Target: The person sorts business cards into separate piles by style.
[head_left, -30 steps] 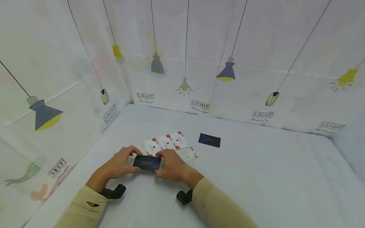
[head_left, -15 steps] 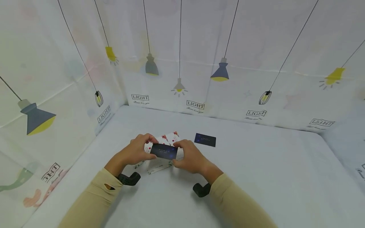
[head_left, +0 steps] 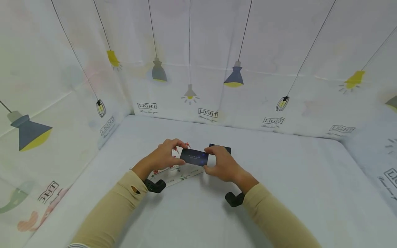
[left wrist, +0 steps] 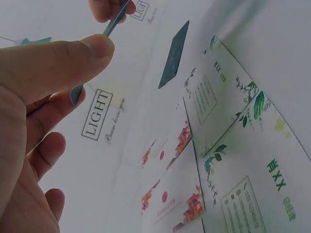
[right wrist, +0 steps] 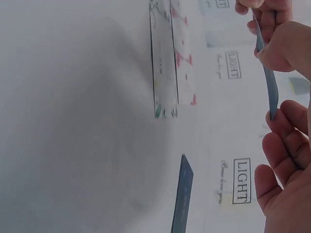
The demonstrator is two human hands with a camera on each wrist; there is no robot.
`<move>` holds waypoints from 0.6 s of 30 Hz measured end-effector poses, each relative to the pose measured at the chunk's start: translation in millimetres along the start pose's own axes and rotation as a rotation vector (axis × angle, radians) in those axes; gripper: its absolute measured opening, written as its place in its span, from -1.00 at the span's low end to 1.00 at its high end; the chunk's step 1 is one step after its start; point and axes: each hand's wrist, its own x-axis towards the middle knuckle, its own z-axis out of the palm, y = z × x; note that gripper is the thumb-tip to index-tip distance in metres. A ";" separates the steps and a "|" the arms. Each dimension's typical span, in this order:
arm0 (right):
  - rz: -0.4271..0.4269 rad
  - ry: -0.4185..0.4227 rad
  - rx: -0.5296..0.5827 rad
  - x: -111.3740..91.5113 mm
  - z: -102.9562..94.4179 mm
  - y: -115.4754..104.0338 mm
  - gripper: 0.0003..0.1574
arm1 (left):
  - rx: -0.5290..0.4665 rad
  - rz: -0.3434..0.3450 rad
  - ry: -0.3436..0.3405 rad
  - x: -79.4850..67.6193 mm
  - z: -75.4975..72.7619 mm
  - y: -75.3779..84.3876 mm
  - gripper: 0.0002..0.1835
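A dark blue business card (head_left: 194, 157) is held up above the table by both hands. My left hand (head_left: 161, 156) pinches its left end between thumb and fingers, and my right hand (head_left: 224, 165) pinches the right end. Edge-on in the right wrist view, the held card (right wrist: 266, 73) looks slightly bowed. A second dark business card (left wrist: 174, 56) lies on the table, partly covered by my right hand in the head view. Beneath the hands are white business cards with green leaves (left wrist: 221, 92) and others with red flowers (left wrist: 170, 204), laid side by side in rows.
The table has a white cloth (head_left: 279, 193). Behind it and at the left stand white curtains (head_left: 173, 96) printed with hanging lamps. Each wrist wears a black camera mount, the left one (head_left: 156, 186) close to the leaf-pattern cards.
Both hands have carried the dark card rightward and away from the body, across the white cards toward the second dark card. The right hand now overlaps that second card in the head view.
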 end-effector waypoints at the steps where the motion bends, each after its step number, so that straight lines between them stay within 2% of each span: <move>1: 0.001 0.002 0.000 -0.2 -1.4 1.9 -0.26 | 0.007 0.002 -0.004 2.2 0.8 0.3 -0.47; 10: 0.053 0.016 -0.005 -5.1 -15.1 18.5 -0.23 | -0.003 0.007 -0.026 25.9 13.7 5.8 -0.40; 14: 0.062 0.024 -0.028 -7.4 -21.7 28.2 -0.21 | 0.011 0.033 -0.041 37.9 21.0 8.7 -0.39; 18: 0.075 0.029 -0.037 -8.3 -26.6 37.5 -0.20 | 0.047 0.016 -0.060 49.4 27.3 11.2 -0.39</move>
